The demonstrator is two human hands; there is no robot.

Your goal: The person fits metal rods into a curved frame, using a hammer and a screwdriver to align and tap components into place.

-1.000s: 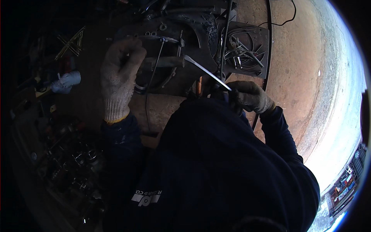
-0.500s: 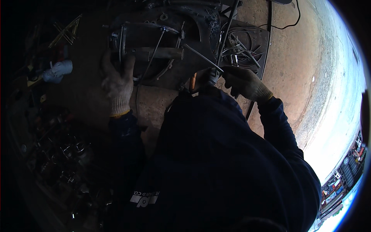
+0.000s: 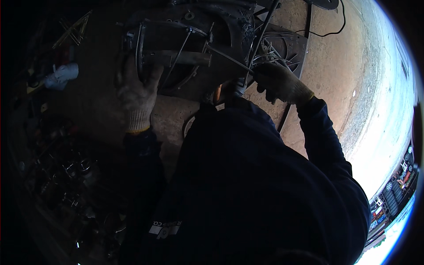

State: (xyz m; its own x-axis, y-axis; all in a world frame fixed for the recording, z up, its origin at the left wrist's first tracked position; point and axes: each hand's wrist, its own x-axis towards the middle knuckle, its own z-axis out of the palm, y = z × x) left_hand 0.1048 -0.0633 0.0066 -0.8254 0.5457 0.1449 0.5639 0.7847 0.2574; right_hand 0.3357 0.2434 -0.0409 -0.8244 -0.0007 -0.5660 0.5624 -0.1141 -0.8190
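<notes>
My left hand, in a grey knitted glove, reaches over the left end of a metal frame with curved bars. Its thumb and fingers are spread on either side of the bar's lower end; shadow hides whether the fingertips touch it. A flat metal bar and a thin slanted rod cross the frame. My gloved right hand is closed around the near end of a thin metal rod. That rod slopes up to the left, its far tip beside the frame's right side.
Beneath the frame lies a dark metal plate with a washer. Bent rods lie on a sheet to the right. A black cable runs across the floor. A pale crumpled cloth and dark metal parts are at left.
My right hand has shifted slightly upward in the view, and the rod has moved with it. My left thumb sits a little farther right. The whole view has shifted slightly.
</notes>
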